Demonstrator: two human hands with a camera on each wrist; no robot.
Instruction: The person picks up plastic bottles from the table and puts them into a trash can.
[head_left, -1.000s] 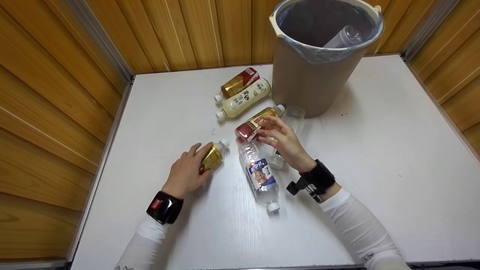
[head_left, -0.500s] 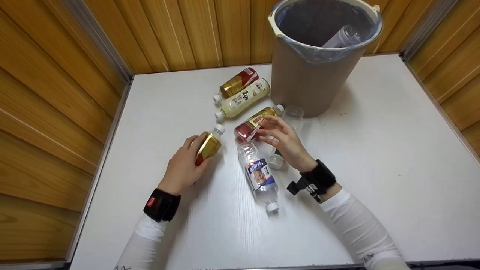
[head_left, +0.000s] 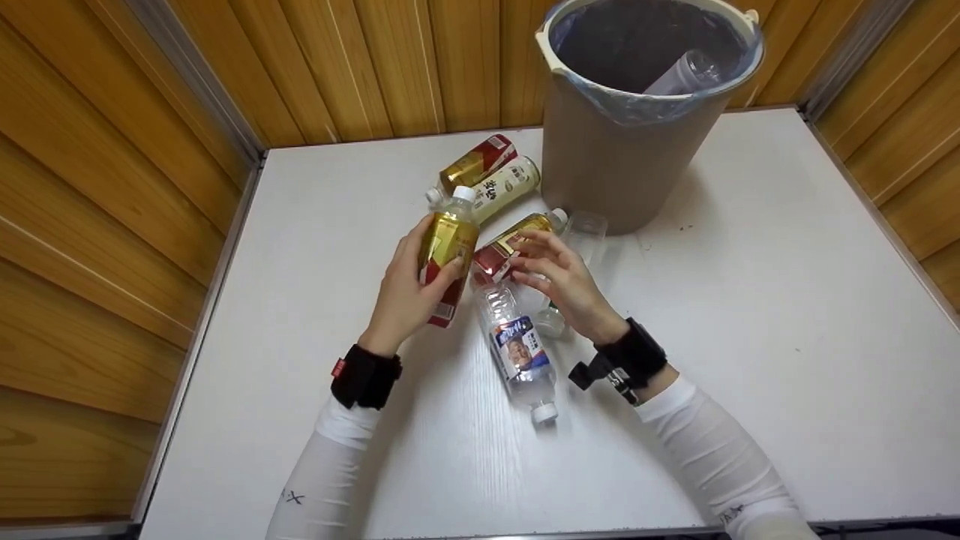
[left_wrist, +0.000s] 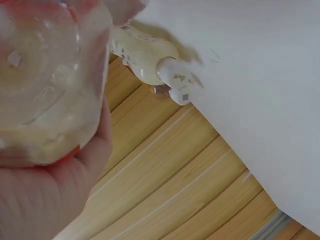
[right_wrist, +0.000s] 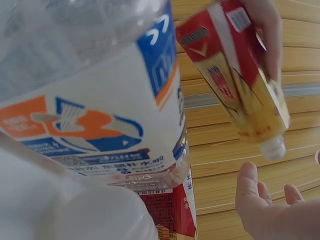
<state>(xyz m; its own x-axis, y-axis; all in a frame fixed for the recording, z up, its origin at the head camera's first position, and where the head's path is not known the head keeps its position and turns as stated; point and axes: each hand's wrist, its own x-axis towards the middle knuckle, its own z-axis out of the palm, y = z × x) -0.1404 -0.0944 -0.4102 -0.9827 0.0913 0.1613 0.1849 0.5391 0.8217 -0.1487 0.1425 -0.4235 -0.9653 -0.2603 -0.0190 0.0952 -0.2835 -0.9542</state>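
Observation:
My left hand [head_left: 411,281] grips a plastic drink bottle [head_left: 450,236] with a gold-and-red label and white cap, raised and tilted cap-away. The bottle's clear base [left_wrist: 45,95] fills a corner of the left wrist view. To the right, my right hand [head_left: 566,285] hovers with fingers spread and loosely bent, holding nothing. It partly covers a lying red-and-gold bottle [head_left: 495,259] and a clear bottle [head_left: 586,232]. Nearer me lies a clear bottle with a blue-and-white label [head_left: 521,352], large in the right wrist view.
A tall beige bin [head_left: 619,150] with a blue liner stands at the back, a clear bottle [head_left: 686,75] in its mouth. Left of it lie another red-and-gold bottle [head_left: 480,161] and a pale yellow bottle [head_left: 510,184]. Wood-panel walls [head_left: 390,67] border the white table [head_left: 787,300].
My left hand has lifted the gold-and-red bottle off the table, carried it right and away from me, and turned it more upright. The right hand has stayed nearly still.

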